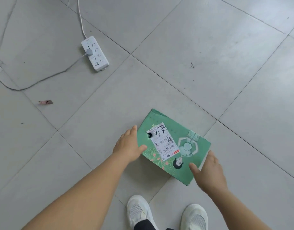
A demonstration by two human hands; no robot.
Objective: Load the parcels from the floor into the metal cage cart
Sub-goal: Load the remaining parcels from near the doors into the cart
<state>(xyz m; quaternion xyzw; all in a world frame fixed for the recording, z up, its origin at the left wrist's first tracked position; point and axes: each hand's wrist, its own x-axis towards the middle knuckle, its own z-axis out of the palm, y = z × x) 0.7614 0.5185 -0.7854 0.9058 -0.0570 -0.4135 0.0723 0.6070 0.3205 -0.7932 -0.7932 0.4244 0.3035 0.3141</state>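
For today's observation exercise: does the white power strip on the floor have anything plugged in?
Yes. One grey plug sits in the power strip; its other sockets show empty.

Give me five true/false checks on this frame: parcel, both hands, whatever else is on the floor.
1. The green parcel has a white shipping label on its top face. True.
2. The left hand is at the parcel's left edge, thumb on top. True.
3. The right hand holds the power strip. False: it is at the parcel's right near corner; the power strip lies apart, up left.
4. The metal cage cart is in view. False: only tiled floor shows.
5. A plug sits in the power strip. True.
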